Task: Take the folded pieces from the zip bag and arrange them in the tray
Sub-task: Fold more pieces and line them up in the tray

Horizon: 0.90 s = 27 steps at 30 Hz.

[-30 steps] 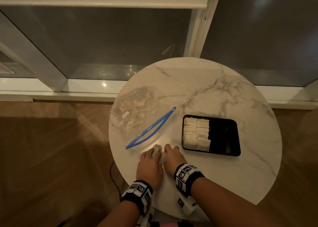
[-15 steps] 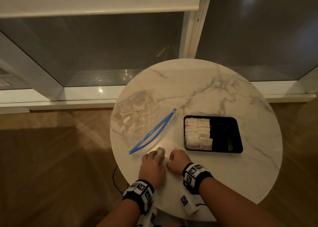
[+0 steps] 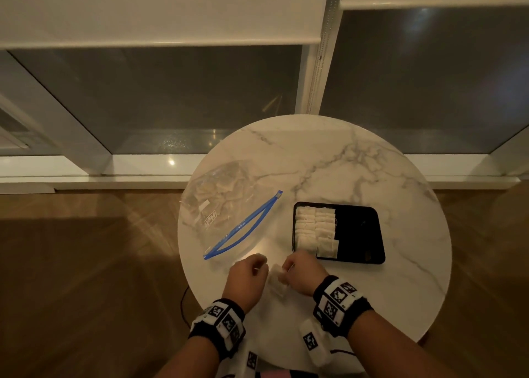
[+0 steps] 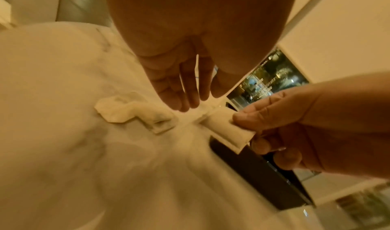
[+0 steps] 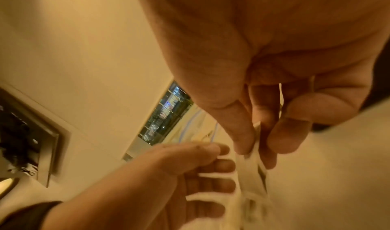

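The folded piece (image 4: 229, 130) hangs pinched in the right hand (image 3: 300, 271), just short of the tray's (image 3: 359, 231) near left corner. The left hand (image 3: 246, 277), fingers relaxed, hovers over a looser piece (image 4: 135, 113) on the surface. So light a pinch could let the fold spring open before it reaches the tray.

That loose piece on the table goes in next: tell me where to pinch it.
Pinch the loose piece at its thicker folded end, nearest the left hand, from above. It lies flat on the table, and its other end is a thin splayed flap likely to unfold.
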### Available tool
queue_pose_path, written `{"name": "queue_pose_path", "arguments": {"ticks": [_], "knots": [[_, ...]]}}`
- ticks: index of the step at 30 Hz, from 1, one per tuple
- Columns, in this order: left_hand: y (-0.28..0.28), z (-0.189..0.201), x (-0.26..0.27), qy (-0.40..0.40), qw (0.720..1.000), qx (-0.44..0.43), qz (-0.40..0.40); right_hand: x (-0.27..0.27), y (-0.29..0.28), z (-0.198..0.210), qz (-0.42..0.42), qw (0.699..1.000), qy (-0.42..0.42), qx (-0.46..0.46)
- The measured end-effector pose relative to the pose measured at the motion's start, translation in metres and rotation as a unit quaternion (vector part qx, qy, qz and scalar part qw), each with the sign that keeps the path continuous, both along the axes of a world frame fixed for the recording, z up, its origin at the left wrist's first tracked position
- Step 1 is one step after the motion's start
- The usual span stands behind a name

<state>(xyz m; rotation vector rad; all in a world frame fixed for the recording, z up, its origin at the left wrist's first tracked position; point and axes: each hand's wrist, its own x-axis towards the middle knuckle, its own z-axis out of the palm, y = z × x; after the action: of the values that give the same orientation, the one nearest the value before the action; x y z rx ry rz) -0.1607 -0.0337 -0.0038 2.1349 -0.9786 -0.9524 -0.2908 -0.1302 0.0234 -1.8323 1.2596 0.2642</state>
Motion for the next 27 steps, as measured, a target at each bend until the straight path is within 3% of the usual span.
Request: {"name": "queue_pose_path", "arguments": {"ticks": [4,8,14,18,23,27], "knots": [[-0.013,0.017,-0.016,0.114,0.992,-0.015,0.043,-0.020,-0.024,0.022,-0.067,0.992,-0.108,0.015],[-0.024,0.038,-0.032,0.230,0.962,-0.069,0.133,-0.033,-0.034,0.041,-0.151,0.961,-0.219,0.077],[-0.032,0.053,-0.042,0.184,0.964,-0.107,0.157,-0.052,-0.047,0.044,-0.116,0.964,-0.230,0.070],[-0.038,0.057,-0.053,0.220,0.951,-0.124,0.177,-0.062,-0.052,0.049,-0.097,0.955,-0.269,0.078],[-0.046,0.051,-0.075,0.308,0.913,-0.145,0.225,-0.075,-0.062,0.038,-0.113,0.950,-0.291,0.030],[-0.048,0.043,-0.086,0.302,0.915,-0.152,0.221,-0.088,-0.067,0.027,-0.144,0.942,-0.302,0.032]]}}
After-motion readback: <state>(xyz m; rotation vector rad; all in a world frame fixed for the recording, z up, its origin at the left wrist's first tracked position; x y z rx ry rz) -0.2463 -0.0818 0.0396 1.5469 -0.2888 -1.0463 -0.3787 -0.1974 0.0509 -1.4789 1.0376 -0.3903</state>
